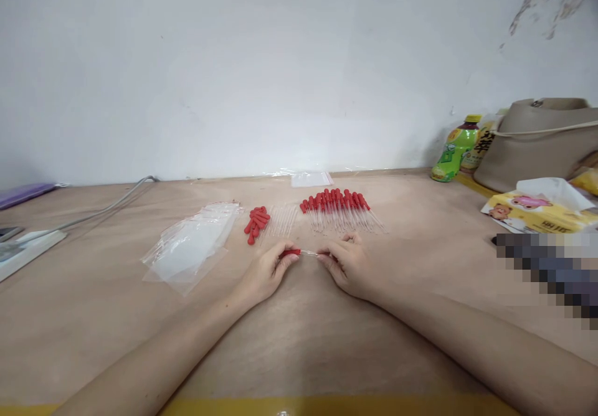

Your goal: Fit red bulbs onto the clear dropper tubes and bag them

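Note:
My left hand (267, 271) pinches a small red rubber bulb (291, 252) just above the wooden table (299, 341). My right hand (346, 264) pinches a thin clear glass tube (309, 253) whose end meets the bulb. Both hands rest at the table's middle, fingers closed. Behind them lies a pile of loose red bulbs (256, 222), a row of bare clear tubes (281, 220) and a row of several droppers with red bulbs fitted (340, 209).
Clear plastic bags (192, 246) lie left of the bulbs. A power strip and cable (28, 246) sit at the far left. At the right stand a green bottle (454, 149), a beige bag (537, 142) and a tissue pack (542, 207).

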`<action>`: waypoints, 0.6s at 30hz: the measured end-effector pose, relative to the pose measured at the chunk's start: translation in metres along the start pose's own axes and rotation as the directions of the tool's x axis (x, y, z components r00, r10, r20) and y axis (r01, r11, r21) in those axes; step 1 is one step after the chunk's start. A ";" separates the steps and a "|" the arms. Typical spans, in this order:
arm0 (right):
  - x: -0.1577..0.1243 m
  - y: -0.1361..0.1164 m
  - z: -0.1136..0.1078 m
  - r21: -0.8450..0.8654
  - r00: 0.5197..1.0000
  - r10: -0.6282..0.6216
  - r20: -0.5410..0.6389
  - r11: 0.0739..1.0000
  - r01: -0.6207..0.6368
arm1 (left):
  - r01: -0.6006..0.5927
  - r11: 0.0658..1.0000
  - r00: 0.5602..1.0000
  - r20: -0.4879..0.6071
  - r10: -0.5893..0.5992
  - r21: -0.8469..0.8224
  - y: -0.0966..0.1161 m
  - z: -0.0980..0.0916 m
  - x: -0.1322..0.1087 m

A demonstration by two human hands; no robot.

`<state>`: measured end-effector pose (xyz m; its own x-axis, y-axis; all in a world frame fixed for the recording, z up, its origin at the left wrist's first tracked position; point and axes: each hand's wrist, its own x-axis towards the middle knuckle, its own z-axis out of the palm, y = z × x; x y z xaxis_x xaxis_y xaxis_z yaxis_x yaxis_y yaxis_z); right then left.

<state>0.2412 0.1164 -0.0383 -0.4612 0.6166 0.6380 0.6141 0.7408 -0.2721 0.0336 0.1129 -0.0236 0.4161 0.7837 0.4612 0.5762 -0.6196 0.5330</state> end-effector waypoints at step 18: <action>0.000 -0.003 -0.006 -0.122 0.996 -0.071 0.061 0.989 0.078 | -0.114 0.988 0.991 0.080 0.106 0.102 0.005 0.002 -0.008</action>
<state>0.2431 0.1128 -0.0328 -0.5418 0.5771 0.6110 0.6499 0.7487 -0.1309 0.0349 0.1041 -0.0260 0.5298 0.7149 0.4564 0.5938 -0.6969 0.4022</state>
